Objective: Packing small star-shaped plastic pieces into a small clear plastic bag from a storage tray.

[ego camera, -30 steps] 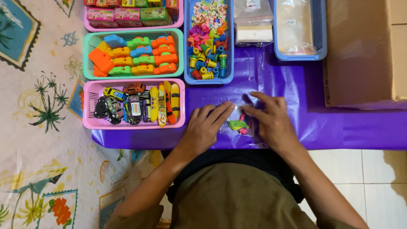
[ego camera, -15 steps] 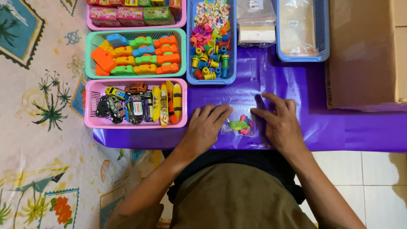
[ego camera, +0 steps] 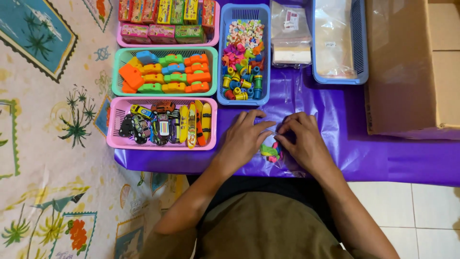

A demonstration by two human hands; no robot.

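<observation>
— Pinching what, both hands?
— Left hand [ego camera: 244, 139] and right hand [ego camera: 302, 141] each have fingertips closed on the top edge of a small clear plastic bag of colourful little toys [ego camera: 271, 151], lying on the purple plastic sheet [ego camera: 335, 120] just below the blue basket of beads [ego camera: 243, 55].

Five baskets [ego camera: 165, 144], one cardboard box [ego camera: 412, 67], two hands [ego camera: 242, 141].

1 head cam, looks straight down, close over purple table [ego camera: 335, 120] edge & lap.
</observation>
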